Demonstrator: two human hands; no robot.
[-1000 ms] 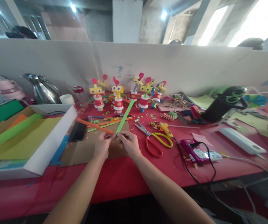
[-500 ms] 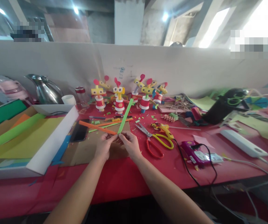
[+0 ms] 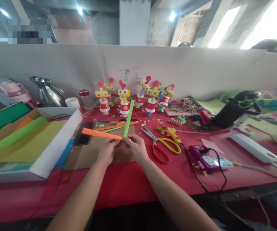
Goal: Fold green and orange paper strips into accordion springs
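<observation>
Left hand [image 3: 107,151]: fingers pinched on near end of orange paper strip [image 3: 100,133], which runs off to left. Right hand [image 3: 136,147]: fingers pinched on near end of green paper strip [image 3: 128,119], which slants away toward paper figures [image 3: 124,99]. Strip ends meet between hands, above cardboard sheet [image 3: 90,157] on red desk [image 3: 129,183]. Scissors [image 3: 161,146] just right of right hand.
</observation>
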